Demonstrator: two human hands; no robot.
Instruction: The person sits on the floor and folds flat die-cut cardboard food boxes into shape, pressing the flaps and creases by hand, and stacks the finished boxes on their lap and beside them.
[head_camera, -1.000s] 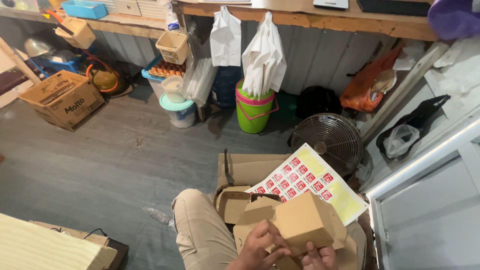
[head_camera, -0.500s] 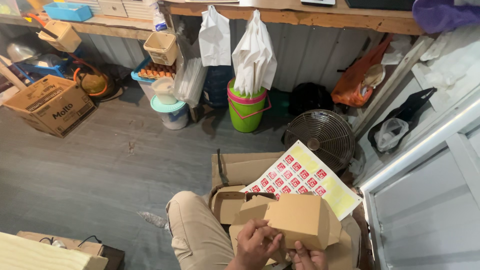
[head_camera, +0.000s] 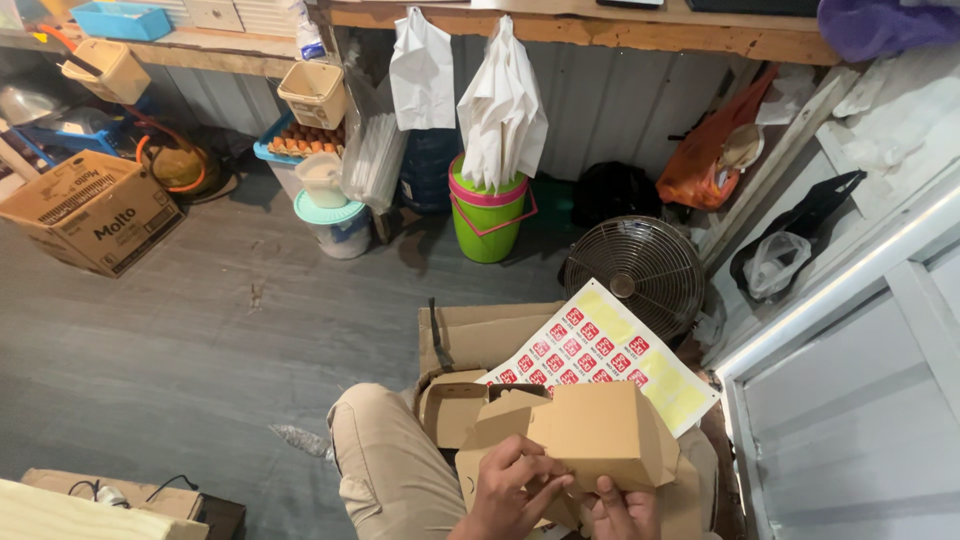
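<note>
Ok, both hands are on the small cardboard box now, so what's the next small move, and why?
Probably tuck the loose flap down into the small cardboard box. That flap juts up at the box's left end, so the end looks open. The left hand already pinches the near edge there, while the right hand supports the box from below, so a short push with the left fingers seems enough.

Small cardboard box tipped flatter, open flap now facing left; left hand shifted onto flap.

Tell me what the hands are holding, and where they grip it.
Both hands, left hand and right hand, hold a small cardboard box by its lower edge.
</note>
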